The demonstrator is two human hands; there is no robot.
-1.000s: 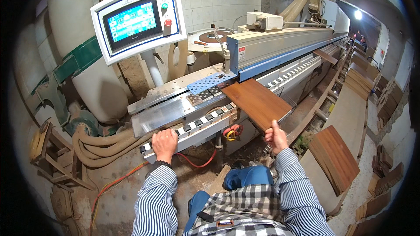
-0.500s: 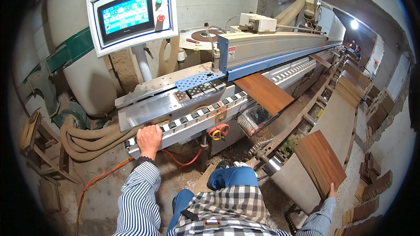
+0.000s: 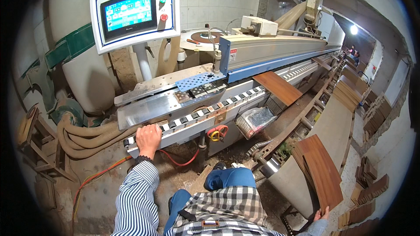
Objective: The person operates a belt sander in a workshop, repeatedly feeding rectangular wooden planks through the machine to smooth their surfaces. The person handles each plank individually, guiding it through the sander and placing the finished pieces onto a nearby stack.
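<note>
My left hand (image 3: 148,140) is closed over the near end of the roller rail (image 3: 186,122) that runs along the front of a long edge-banding machine (image 3: 271,51). At the lower right, my right hand (image 3: 322,214) grips the near edge of a reddish-brown wood panel (image 3: 323,170). That panel lies on top of a stack of similar panels (image 3: 302,162) and is raised from them at its near end. Another brown wood panel (image 3: 278,88) sits partway into the machine, under its blue-edged beam, its outer part jutting over the front. Neither hand touches that one.
A control screen (image 3: 128,13) stands at upper left. A wire basket (image 3: 256,120) hangs under the rail. The belt conveyor (image 3: 326,126) to the right carries further panel stacks (image 3: 348,94). Hoses (image 3: 83,135) and a wooden stool (image 3: 41,144) are at left. Distant people (image 3: 353,53) are visible.
The panel in the machine has slid farther along, exposing more of the basket. The panel at my right hand has turned slightly and its near end has come up off the stack. My left hand stays put.
</note>
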